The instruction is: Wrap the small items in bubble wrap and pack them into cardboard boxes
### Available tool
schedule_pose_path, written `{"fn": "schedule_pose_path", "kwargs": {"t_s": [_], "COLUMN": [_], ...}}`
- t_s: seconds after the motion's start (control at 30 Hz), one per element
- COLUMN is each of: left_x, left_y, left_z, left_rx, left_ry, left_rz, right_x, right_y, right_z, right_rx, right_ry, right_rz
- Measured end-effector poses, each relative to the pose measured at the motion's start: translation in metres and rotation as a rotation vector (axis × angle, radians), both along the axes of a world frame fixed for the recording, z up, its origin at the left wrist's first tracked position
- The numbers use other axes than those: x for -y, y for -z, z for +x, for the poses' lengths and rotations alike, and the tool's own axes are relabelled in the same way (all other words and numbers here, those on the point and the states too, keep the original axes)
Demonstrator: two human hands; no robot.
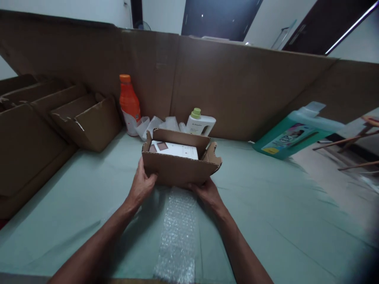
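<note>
A tall brown cardboard wall (237, 86) is seen standing behind the small open brown cardboard box (180, 163), along the far edge of the pale green desk (266, 205). The desk is spread under the box and on every side of it. Far to the left of the box, a row of folded brown cardboard trays (59, 118) is stacked. To the right of the box and well apart from it, a large teal plastic jug with a printed label (296, 132) is laid tilted on its side. A strip of clear bubble wrap (177, 232) is laid on the desk just in front of the box, between the two forearms. Behind the box to the left, an orange plastic bottle with an orange cap (129, 103) is stood upright; just behind the box a small white bottle with a light green cap (199, 123) is seen, with crumpled white wrapping (154, 125) beside it. The box is held at its near wall: the left hand (142, 185) is closed on the left corner, the right hand (207, 191) is pressed to the lower right edge, its fingers partly hidden. A flat white carton (174, 150) is lying inside the box.
</note>
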State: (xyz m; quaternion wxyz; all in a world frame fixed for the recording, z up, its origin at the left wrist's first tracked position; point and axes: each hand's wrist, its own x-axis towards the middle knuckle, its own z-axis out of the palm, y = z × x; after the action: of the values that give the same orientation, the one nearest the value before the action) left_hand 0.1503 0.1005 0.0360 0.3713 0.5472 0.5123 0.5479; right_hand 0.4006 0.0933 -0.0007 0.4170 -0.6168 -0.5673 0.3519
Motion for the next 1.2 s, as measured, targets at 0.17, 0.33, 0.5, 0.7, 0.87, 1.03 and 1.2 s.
{"fn": "schedule_pose_path", "kwargs": {"t_s": [0.17,0.33,0.5,0.7,0.87,1.03,1.2], "left_x": [-0.039,-0.048,0.042,0.144,0.149,0.136,0.102], "left_y": [0.002,0.003,0.023,0.060,0.052,0.044,0.051], "left_z": [0.007,0.005,-0.013,-0.007,-0.021,-0.077,-0.120], "left_rx": [-0.014,-0.050,-0.394,-0.644,-0.682,-0.741,-0.754], "left_ry": [0.041,0.034,0.037,0.274,0.116,-0.217,-0.379], "left_rz": [-0.028,0.020,0.185,0.294,0.363,0.319,0.035], "right_x": [-0.036,-0.042,0.017,0.043,0.009,-0.009,0.020], "right_y": [-0.004,-0.013,0.006,0.022,0.014,0.012,0.009], "right_z": [0.004,0.006,0.011,-0.024,-0.056,-0.062,-0.059], "right_rx": [0.068,0.146,0.427,0.708,0.715,0.695,0.570], "right_ry": [0.005,0.031,0.034,-0.095,-0.067,-0.052,-0.053], "right_rz": [0.079,0.055,0.104,0.240,0.333,0.392,0.420]}}
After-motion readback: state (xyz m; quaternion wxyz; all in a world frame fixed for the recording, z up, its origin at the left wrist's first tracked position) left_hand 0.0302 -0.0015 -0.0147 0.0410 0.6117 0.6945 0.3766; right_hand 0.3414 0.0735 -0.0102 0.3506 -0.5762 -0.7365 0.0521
